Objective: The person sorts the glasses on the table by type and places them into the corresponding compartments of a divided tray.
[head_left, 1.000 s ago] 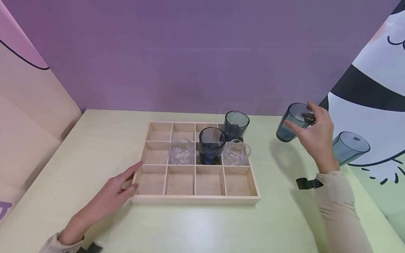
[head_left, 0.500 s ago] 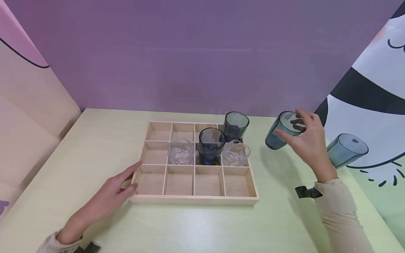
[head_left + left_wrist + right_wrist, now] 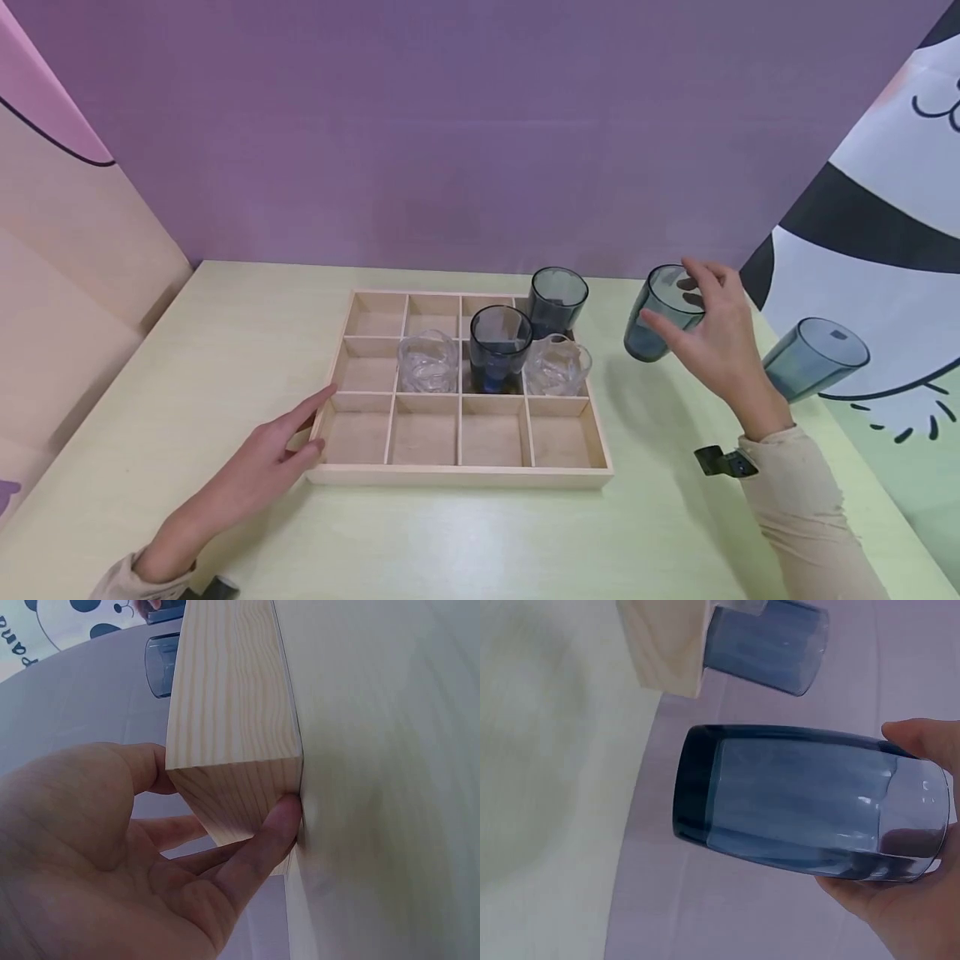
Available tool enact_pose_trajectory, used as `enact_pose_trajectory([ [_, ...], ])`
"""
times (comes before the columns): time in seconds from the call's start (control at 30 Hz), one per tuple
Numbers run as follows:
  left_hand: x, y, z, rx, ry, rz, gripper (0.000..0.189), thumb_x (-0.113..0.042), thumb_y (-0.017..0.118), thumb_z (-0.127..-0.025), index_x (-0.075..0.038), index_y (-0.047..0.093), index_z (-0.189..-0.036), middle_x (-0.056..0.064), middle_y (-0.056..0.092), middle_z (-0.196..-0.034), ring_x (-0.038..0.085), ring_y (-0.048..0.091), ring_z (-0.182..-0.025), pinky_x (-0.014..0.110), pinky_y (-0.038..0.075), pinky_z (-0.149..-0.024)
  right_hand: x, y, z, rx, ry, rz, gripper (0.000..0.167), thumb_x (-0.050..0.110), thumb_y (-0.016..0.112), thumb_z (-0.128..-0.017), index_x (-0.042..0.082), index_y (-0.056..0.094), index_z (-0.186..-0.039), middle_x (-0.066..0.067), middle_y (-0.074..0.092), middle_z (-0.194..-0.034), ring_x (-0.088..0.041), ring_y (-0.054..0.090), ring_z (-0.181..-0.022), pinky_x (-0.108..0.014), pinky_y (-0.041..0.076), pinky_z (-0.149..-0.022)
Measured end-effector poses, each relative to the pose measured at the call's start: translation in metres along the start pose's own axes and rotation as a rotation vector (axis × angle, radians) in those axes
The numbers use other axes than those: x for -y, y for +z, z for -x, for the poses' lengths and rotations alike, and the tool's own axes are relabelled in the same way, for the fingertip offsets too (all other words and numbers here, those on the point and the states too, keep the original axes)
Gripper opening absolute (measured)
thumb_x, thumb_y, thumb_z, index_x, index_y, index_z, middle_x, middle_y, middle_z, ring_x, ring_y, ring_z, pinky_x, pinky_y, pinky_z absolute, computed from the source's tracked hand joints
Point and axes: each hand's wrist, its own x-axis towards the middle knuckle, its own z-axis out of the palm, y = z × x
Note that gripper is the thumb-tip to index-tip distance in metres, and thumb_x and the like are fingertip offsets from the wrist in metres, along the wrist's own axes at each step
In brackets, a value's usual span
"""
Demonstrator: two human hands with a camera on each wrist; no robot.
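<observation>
In the head view, a divided wooden tray [image 3: 461, 475] lies mid-table. My left hand [image 3: 258, 467] rests its fairly straight fingers and thumb against the tray's left side near the front corner, as the left wrist view shows up close. My right hand [image 3: 712, 350] holds a blue-tinted drinking glass [image 3: 795, 802] near its rim, thumb on one side and fingers on the other. That glass hangs tilted above the table, right of the tray. Two dark tinted glasses [image 3: 501, 346] [image 3: 557, 302] and two clear glass cups [image 3: 428, 362] [image 3: 558, 367] stand in compartments at the tray's middle and right.
Another blue-tinted glass [image 3: 816, 358] stands on the table's right side, partly behind my right wrist. A purple wall [image 3: 450, 167] rises behind the table [image 3: 465, 542], with printed panels at either side.
My right hand has moved left toward the tray and slightly lower, carrying the blue-tinted glass. My left hand has stayed against the tray's side.
</observation>
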Motion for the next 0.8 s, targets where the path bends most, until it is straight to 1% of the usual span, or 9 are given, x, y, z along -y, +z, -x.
enact_pose_trajectory([
  [0.07,0.0,0.0,0.001,-0.002,0.003,0.002,0.061,-0.01,0.053,-0.101,-0.015,0.031,-0.157,0.023,0.04,-0.152,-0.003,0.021,-0.045,0.022,0.034,-0.041,0.003,-0.001,0.001,-0.006,-0.006,-0.005,0.084,0.022,0.082,-0.081,0.003,0.039,-0.152,-0.023,0.038,-0.143,-0.04,0.049,-0.119,-0.052,0.039,-0.09],
  [0.1,-0.001,0.0,0.001,-0.002,0.004,0.004,0.061,-0.01,0.053,-0.101,-0.015,0.031,-0.157,0.023,0.04,-0.152,-0.003,0.021,-0.045,0.022,0.034,-0.041,0.005,-0.002,0.001,-0.011,-0.009,-0.009,0.084,0.021,0.082,-0.081,0.004,0.039,-0.152,-0.022,0.038,-0.143,-0.039,0.05,-0.119,-0.048,0.04,-0.091],
  [0.17,-0.001,0.0,0.001,-0.003,0.005,0.005,0.061,-0.01,0.053,-0.101,-0.016,0.031,-0.157,0.022,0.042,-0.151,-0.003,0.021,-0.045,0.023,0.034,-0.041,0.009,-0.003,0.002,-0.023,-0.022,-0.02,0.085,0.02,0.083,-0.081,0.006,0.04,-0.152,-0.02,0.039,-0.144,-0.037,0.051,-0.119,-0.036,0.041,-0.094],
  [0.23,0.0,0.0,0.001,-0.005,0.006,0.006,0.061,-0.01,0.054,-0.101,-0.017,0.031,-0.157,0.022,0.043,-0.15,-0.003,0.021,-0.044,0.023,0.033,-0.041,0.011,-0.005,0.003,-0.036,-0.04,-0.029,0.085,0.019,0.083,-0.08,0.007,0.04,-0.152,-0.019,0.04,-0.143,-0.036,0.053,-0.118,-0.024,0.039,-0.095],
  [0.33,0.0,0.0,0.001,-0.007,0.006,0.007,0.061,-0.01,0.054,-0.101,-0.017,0.031,-0.157,0.022,0.044,-0.15,-0.003,0.021,-0.044,0.023,0.033,-0.04,0.015,-0.006,0.006,-0.051,-0.066,-0.039,0.084,0.018,0.083,-0.079,0.008,0.041,-0.152,-0.018,0.042,-0.143,-0.036,0.054,-0.117,-0.014,0.034,-0.093],
  [0.53,-0.002,0.002,0.0,-0.006,0.002,0.011,0.061,-0.009,0.054,-0.101,-0.016,0.031,-0.157,0.024,0.04,-0.152,-0.003,0.021,-0.046,0.023,0.035,-0.043,0.021,-0.009,0.009,-0.061,-0.107,-0.051,0.083,0.016,0.083,-0.078,0.007,0.043,-0.151,-0.019,0.044,-0.139,-0.037,0.055,-0.115,-0.009,0.032,-0.094],
  [0.6,-0.002,0.002,0.0,-0.006,-0.001,0.01,0.062,-0.009,0.054,-0.101,-0.015,0.031,-0.157,0.025,0.039,-0.152,-0.003,0.021,-0.046,0.023,0.036,-0.044,0.023,-0.01,0.01,-0.06,-0.112,-0.051,0.082,0.016,0.084,-0.078,0.007,0.044,-0.15,-0.02,0.044,-0.139,-0.038,0.056,-0.114,-0.01,0.033,-0.095],
  [0.73,-0.001,0.002,0.001,-0.003,-0.007,0.016,0.061,-0.011,0.055,-0.101,-0.016,0.031,-0.157,0.024,0.038,-0.153,-0.003,0.022,-0.046,0.023,0.037,-0.044,0.028,-0.012,0.011,-0.067,-0.124,-0.053,0.081,0.015,0.085,-0.077,0.007,0.047,-0.149,-0.019,0.044,-0.14,-0.039,0.057,-0.112,-0.008,0.032,-0.095],
  [0.8,0.0,0.002,0.001,0.0,-0.01,0.017,0.061,-0.012,0.055,-0.101,-0.017,0.031,-0.158,0.024,0.038,-0.153,-0.002,0.022,-0.046,0.024,0.037,-0.044,0.03,-0.013,0.013,-0.071,-0.128,-0.052,0.081,0.016,0.085,-0.077,0.007,0.048,-0.148,-0.019,0.044,-0.14,-0.039,0.057,-0.111,-0.009,0.032,-0.096],
])
